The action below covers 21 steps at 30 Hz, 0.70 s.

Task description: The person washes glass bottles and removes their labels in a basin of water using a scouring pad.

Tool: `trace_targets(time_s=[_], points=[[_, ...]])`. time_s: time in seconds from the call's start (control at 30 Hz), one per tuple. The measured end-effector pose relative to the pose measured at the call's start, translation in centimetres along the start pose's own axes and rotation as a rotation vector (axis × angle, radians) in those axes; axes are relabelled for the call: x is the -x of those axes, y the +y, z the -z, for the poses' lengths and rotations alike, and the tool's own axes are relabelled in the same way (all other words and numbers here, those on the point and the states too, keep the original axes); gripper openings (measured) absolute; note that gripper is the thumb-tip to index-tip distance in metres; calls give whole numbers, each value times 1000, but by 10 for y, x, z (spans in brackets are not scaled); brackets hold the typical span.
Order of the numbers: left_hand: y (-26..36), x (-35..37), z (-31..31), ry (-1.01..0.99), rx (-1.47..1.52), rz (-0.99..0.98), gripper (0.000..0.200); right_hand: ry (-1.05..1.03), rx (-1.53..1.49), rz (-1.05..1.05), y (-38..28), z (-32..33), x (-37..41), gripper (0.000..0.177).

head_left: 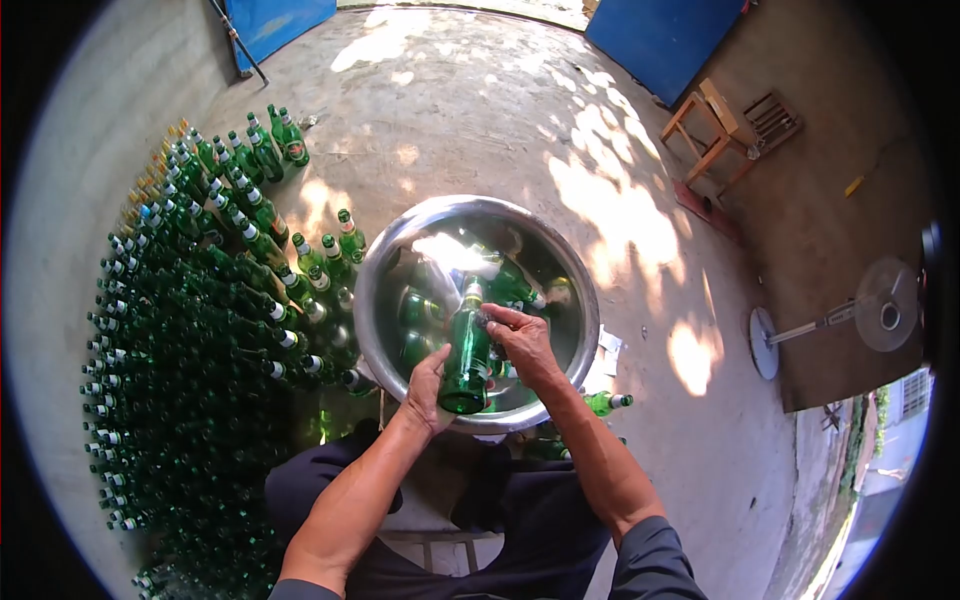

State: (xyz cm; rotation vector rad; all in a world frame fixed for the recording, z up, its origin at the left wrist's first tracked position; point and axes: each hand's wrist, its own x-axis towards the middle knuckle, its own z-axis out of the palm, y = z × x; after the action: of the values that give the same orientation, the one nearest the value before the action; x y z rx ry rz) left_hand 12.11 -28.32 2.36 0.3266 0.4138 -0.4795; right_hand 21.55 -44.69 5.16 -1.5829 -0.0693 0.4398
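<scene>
A green glass bottle (466, 362) is held over the near part of a round metal basin (372, 262), its neck pointing away from me and its base toward me. My left hand (428, 388) is closed on the bottle's lower left side. On the bottle's upper right side, my right hand (522, 340) presses a small dark thing, too small to make out, between its fingers and the glass. Water fills the basin, and several green bottles lie in it, one of them (515, 284) just beyond my right hand.
Many green bottles (190, 350) stand packed along the left wall. One bottle (608, 402) lies right of the basin. A wooden chair (715, 130) and a white fan (885, 305) stand at the right. Blue doors (650, 40) are at the back.
</scene>
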Motion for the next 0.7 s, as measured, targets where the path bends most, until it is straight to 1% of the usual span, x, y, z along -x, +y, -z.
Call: trace_targets(time_s=[0.1, 0.17, 0.2, 0.27, 0.3, 0.37, 0.4, 0.5, 0.57, 0.7], points=[[0, -1, 2, -55, -43, -12, 58, -19, 7, 28, 2, -2, 0, 32], [2, 5, -2, -25, -45, -12, 57, 49, 303, 298, 2, -10, 6, 25], [2, 5, 0, -21, -44, -12, 57, 47, 302, 294, 2, -13, 10, 25], [2, 3, 4, -47, 9, -22, 51, 44, 323, 264, -4, -21, 20, 23], [1, 1, 6, -44, 11, -20, 51, 36, 332, 294, -4, -25, 26, 23], [-1, -4, 5, 89, 55, -85, 52, 24, 350, 283, -11, -33, 43, 24], [-1, -5, 5, 91, 58, -86, 52, 13, 367, 276, -15, -37, 53, 25], [-1, -9, 6, 32, 125, -69, 50, 25, 392, 263, -25, -41, 77, 28], [-1, -9, 6, -36, 142, -124, 48, 8, 407, 305, -20, -42, 84, 30], [-1, -14, 18, -41, 196, -112, 47, -3, 365, 322, -18, -45, 82, 29]])
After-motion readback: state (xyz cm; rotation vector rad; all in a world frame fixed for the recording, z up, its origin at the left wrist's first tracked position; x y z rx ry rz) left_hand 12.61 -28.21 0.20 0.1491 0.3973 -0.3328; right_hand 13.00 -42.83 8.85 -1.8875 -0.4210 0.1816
